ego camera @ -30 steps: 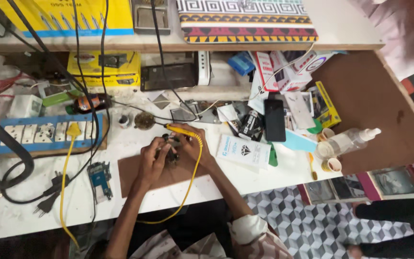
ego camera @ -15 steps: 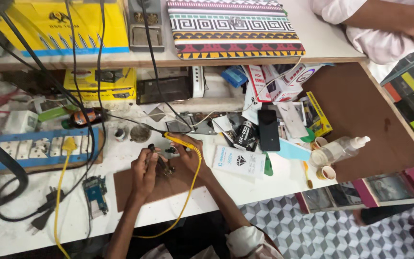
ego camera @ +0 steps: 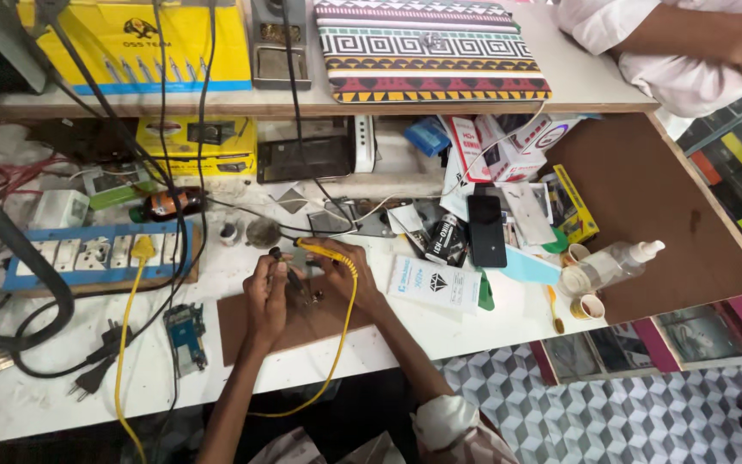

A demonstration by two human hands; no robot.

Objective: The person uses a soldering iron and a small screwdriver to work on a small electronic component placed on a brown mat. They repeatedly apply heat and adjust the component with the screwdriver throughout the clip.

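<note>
A small, light and likely fragile metal part [ego camera: 313,297] sits on the brown work mat [ego camera: 242,325], beside both grips. The left hand [ego camera: 265,292] pinches a thin tool; the right hand [ego camera: 343,273] closes on a stiff yellow-corded soldering iron [ego camera: 319,249]. Beyond, boxes crowd the tabletop [ego camera: 36,399]; the mat offers room.

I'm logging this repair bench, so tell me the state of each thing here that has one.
left hand: closed on a small part over the brown board
right hand: gripping a yellow-corded tool
black phone: flat, screen dark
clear bottle: lying on its side
blue power strip: yellow plug inserted
black plug: unplugged, loose
</note>
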